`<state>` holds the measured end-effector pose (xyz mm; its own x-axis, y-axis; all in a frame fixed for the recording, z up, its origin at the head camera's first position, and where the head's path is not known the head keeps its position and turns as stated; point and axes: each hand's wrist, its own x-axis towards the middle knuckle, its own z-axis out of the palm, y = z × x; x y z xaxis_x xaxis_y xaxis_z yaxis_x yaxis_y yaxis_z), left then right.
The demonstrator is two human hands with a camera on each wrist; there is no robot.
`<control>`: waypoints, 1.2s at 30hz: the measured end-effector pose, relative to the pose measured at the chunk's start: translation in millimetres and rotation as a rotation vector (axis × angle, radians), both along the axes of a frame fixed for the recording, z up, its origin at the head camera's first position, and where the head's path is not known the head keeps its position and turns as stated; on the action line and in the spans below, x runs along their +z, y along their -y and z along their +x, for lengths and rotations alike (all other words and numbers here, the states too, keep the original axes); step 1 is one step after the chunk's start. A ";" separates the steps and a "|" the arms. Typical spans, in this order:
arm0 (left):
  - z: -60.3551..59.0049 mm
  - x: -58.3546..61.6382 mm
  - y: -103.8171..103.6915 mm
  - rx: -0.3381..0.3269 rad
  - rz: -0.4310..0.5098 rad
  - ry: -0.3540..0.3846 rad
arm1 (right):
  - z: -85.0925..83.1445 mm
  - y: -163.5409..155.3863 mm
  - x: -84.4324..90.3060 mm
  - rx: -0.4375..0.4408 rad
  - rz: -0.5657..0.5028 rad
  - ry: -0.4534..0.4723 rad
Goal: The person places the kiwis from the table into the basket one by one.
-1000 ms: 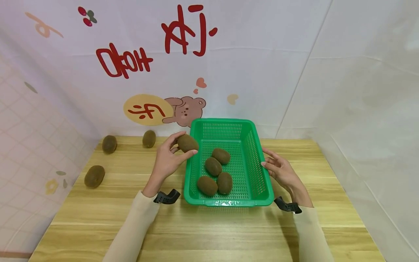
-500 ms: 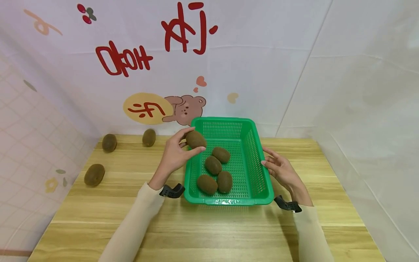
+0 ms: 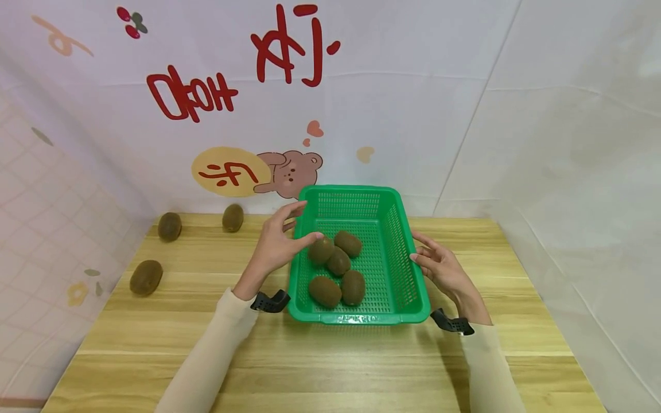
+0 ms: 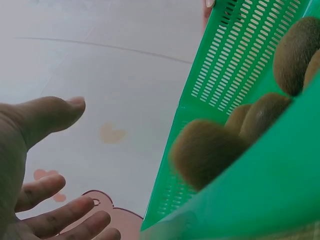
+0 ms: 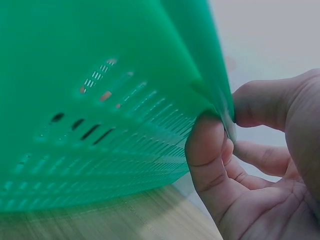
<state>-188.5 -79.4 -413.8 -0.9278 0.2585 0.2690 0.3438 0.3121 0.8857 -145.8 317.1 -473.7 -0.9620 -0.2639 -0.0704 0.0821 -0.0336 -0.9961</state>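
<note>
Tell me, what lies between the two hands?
In the head view, the green basket with five kiwis lies between the left hand and the right hand.

The head view looks forward and down across the whole wooden table (image 3: 330,367), while both wrist views sit very close, each filled by the green perforated plastic basket (image 3: 397,269) (image 4: 280,200) (image 5: 100,100), which all three share.

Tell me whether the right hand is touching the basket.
Touching. The right wrist view shows the right hand pinching the basket rim between thumb and finger.
</note>
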 end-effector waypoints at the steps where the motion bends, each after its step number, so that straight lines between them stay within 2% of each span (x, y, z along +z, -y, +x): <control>1: 0.1 -0.1 1.5 0.003 0.000 0.000 | -0.1 0.0 -0.2 0.001 -0.001 -0.001; 11: -1.4 -0.7 20.9 0.055 -0.065 -0.060 | 0.3 -0.3 -1.5 0.005 -0.015 -0.006; 21: -1.9 -4.9 46.9 0.186 -0.206 -0.118 | 1.3 -0.9 -1.4 0.001 -0.028 -0.007; 36: -2.1 -18.1 90.1 0.306 -0.242 -0.277 | 0.1 -0.8 -3.6 -0.001 -0.033 -0.006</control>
